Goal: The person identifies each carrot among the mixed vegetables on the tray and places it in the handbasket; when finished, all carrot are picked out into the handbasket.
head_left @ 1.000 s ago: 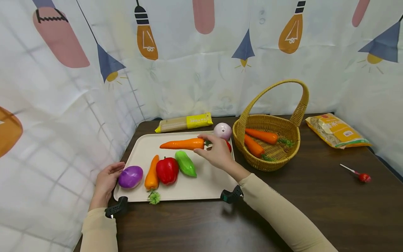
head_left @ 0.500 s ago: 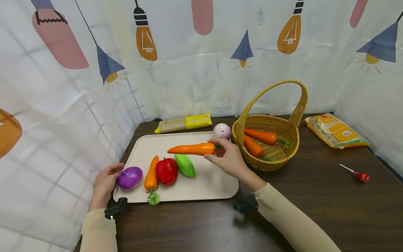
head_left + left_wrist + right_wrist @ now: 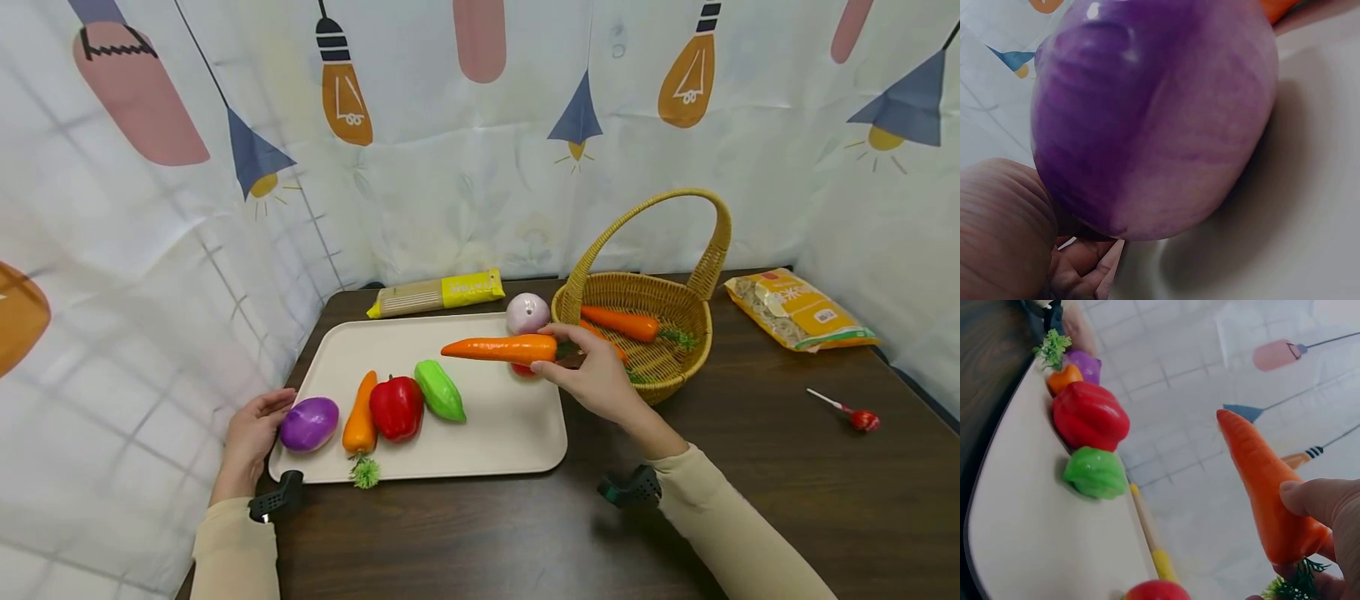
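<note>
In the head view, my right hand point(image 3: 600, 379) pinches a large orange carrot point(image 3: 498, 347) by its leafy end, above the right side of the cream tray point(image 3: 495, 442). The right wrist view shows the thumb point(image 3: 1313, 497) on the carrot's thick end, the pointed tip facing away. My left hand point(image 3: 255, 433) rests at the tray's left edge, beside a rounded purple vegetable point(image 3: 310, 423). That vegetable hides part of its fingers. On the tray lie a smaller orange carrot point(image 3: 362, 421), a red bell pepper point(image 3: 397, 408) and a green pod-shaped vegetable point(image 3: 440, 392).
A wicker basket point(image 3: 678, 371) with a tall handle holds orange carrots point(image 3: 621, 323). Left of it are a pale purple ball point(image 3: 527, 314) and a partly covered red vegetable point(image 3: 522, 370). A noodle packet point(image 3: 437, 293) lies behind the tray; a yellow bag point(image 3: 802, 310) and lollipop point(image 3: 862, 420) lie right.
My right hand has carried the carrot rightward from over the tray's middle toward the basket, whose front-left part it now overlaps in view. My left hand has stayed in place.
</note>
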`<state>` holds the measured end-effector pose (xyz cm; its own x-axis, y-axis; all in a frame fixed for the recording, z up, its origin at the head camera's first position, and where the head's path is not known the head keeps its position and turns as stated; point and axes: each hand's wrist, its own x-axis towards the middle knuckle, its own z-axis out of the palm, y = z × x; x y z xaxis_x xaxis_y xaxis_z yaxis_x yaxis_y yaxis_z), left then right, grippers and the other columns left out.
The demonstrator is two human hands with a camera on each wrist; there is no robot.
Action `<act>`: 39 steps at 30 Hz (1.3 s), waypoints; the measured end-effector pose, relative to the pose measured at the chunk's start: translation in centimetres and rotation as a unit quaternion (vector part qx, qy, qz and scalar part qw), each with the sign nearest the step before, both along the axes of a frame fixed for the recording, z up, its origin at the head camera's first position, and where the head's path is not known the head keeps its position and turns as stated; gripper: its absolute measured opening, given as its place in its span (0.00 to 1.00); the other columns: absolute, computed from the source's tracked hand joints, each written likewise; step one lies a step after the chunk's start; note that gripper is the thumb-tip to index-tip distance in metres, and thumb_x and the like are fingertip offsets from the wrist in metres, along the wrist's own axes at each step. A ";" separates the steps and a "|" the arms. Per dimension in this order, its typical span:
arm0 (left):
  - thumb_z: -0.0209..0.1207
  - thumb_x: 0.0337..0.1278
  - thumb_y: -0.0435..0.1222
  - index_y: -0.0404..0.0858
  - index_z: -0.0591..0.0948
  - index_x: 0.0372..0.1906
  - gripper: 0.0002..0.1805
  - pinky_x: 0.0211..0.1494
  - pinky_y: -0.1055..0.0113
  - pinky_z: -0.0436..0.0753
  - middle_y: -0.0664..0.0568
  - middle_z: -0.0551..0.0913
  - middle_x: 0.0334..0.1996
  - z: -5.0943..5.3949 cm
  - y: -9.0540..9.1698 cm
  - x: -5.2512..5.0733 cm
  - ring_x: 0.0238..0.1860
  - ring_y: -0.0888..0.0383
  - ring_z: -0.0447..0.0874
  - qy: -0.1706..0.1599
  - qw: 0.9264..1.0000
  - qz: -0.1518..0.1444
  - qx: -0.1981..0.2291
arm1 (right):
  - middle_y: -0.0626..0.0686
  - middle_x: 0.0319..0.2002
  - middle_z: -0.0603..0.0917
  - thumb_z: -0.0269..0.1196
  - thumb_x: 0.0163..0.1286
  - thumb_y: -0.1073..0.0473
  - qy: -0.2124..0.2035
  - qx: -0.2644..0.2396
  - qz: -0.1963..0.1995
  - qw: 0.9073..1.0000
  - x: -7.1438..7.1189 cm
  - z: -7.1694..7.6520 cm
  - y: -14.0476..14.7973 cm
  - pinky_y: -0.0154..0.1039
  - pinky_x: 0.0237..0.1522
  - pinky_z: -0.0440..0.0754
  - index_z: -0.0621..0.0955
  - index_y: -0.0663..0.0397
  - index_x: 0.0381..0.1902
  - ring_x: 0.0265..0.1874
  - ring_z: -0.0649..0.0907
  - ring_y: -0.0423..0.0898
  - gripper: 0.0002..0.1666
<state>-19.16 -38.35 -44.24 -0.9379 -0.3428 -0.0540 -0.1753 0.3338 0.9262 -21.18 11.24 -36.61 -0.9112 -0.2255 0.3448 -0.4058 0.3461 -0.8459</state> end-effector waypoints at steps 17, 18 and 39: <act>0.48 0.68 0.26 0.23 0.68 0.66 0.23 0.47 0.86 0.74 0.73 0.78 0.39 0.1 0.1 0.1 0.40 0.83 0.76 0.021 1.000 -0.005 -0.009 | 0.55 0.54 0.80 0.72 0.60 0.50 -0.016 0.087 0.010 0.996 0.0 2.5 6.1 0.34 0.34 0.83 0.80 0.50 0.57 0.33 0.82 0.50 0.28; 0.48 0.69 0.26 0.24 0.68 0.66 0.23 0.48 0.85 0.74 0.72 0.79 0.40 0.1 0.1 0.1 0.40 0.83 0.76 0.017 1.000 -0.005 -0.011 | 0.55 0.54 0.80 0.72 0.60 0.50 -0.025 0.086 0.009 0.996 -0.1 2.7 6.5 0.34 0.34 0.83 0.80 0.50 0.58 0.33 0.82 0.51 0.28; 0.47 0.69 0.27 0.24 0.68 0.66 0.23 0.48 0.85 0.74 0.71 0.80 0.42 0.1 0.2 0.2 0.40 0.83 0.75 0.010 1.000 0.002 -0.013 | 0.51 0.52 0.78 0.66 0.66 0.49 -0.070 0.099 -0.054 0.991 -0.9 3.7 14.4 0.34 0.36 0.81 0.76 0.45 0.62 0.39 0.83 0.43 0.27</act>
